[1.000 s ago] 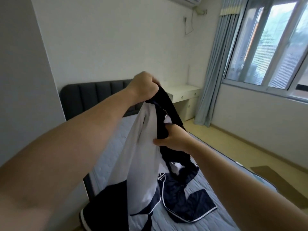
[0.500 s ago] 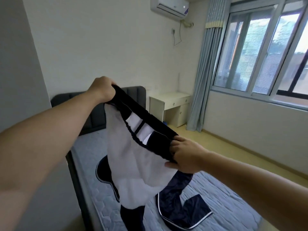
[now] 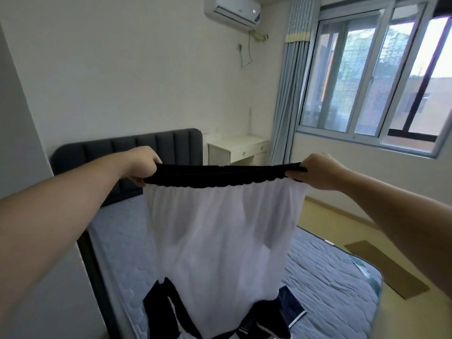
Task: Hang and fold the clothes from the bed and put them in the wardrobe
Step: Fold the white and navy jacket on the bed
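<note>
Clamped on black waistband point(image 3: 220, 176): left hand point(image 3: 144, 167) at 9 o'clock, right hand point(image 3: 315, 171) at 3 o'clock; white garment point(image 3: 220, 228) hangs spread above bed point(image 3: 330, 277).

A home bedroom: a bed point(image 3: 330, 285) with a dark padded headboard point(image 3: 151, 148) stands against the wall, a small white desk point(image 3: 238, 149) beside it (drawers in front), a curtain point(image 3: 286, 106) by the window point(image 3: 362, 81), an air conditioner point(image 3: 232, 8) mounted high.
</note>
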`<action>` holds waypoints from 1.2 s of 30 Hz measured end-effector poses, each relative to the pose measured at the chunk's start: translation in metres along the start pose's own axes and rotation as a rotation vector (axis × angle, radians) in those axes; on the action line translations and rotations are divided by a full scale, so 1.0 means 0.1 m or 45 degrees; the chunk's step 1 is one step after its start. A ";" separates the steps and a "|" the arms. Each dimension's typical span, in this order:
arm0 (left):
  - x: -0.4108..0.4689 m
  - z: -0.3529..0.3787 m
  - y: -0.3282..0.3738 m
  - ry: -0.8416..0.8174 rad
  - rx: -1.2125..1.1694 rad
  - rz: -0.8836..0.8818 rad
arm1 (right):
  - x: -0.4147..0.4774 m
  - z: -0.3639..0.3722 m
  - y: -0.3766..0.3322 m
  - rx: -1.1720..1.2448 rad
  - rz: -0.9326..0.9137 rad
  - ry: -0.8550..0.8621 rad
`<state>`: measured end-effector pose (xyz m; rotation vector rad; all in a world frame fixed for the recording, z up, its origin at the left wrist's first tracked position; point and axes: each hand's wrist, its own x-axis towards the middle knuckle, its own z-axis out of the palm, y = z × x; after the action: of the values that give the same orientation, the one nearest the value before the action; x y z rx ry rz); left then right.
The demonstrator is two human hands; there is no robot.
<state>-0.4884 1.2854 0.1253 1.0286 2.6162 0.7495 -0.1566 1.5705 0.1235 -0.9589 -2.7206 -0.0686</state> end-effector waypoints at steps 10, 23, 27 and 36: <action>0.39 0.50 0.06 -0.877 -0.328 0.165 | -0.06 0.36 0.78 1.115 0.356 -0.595; 1.29 1.69 0.11 -1.215 0.072 -0.192 | 0.78 1.48 1.20 0.492 0.495 -1.607; 1.82 2.09 0.35 -0.520 0.337 0.012 | 1.31 1.86 1.18 0.588 0.601 -0.928; 2.47 1.48 1.11 0.567 0.013 0.416 | 2.18 1.21 1.44 0.810 0.311 0.453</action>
<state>-0.5478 1.5798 0.0539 1.4600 2.8418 1.1565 -0.2575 1.8311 0.0566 -0.9506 -2.0700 0.5762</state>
